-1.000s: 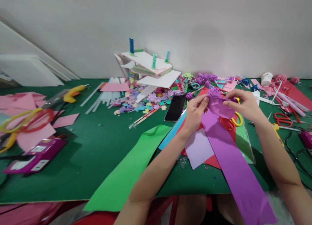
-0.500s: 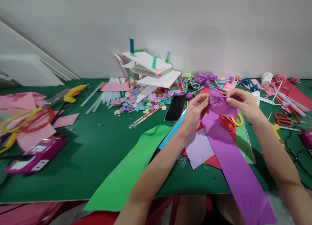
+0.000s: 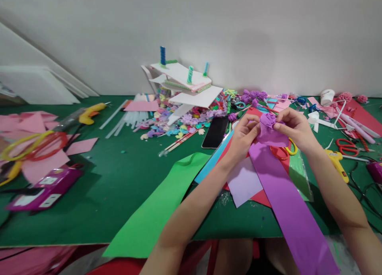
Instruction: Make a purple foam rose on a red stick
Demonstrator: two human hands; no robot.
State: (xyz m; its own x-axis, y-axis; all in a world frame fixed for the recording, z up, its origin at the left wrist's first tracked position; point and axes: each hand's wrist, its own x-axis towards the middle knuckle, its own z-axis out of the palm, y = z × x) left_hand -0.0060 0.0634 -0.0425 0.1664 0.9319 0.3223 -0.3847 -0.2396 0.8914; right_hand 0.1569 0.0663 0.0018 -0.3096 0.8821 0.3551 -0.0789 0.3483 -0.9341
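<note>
Between my two hands is a purple crepe paper flower (image 3: 271, 132), gathered and crumpled at its top with a flared lower edge. My left hand (image 3: 245, 132) pinches its left side, fingers curled. On the other side my right hand (image 3: 294, 128) grips the gathered upper part between thumb and fingers. Below them a long purple paper strip (image 3: 286, 195) runs down over the table edge. Under the strip lie a lilac paper square (image 3: 245, 181) and red paper. Scissors with red and yellow handles (image 3: 291, 147) rest just beneath the flower.
A green paper sheet (image 3: 161, 203) hangs over the front edge at left. A phone (image 3: 215, 132), a heap of small flower pieces (image 3: 188, 120) and a white board stand (image 3: 191, 78) are behind. Yellow glue guns (image 3: 338, 163) and red scissors (image 3: 347, 147) lie to the right.
The purple crepe paper has tilted, so its gathered top now faces me more as a rosette. My fingers have shifted slightly around it; the long strip stays put.
</note>
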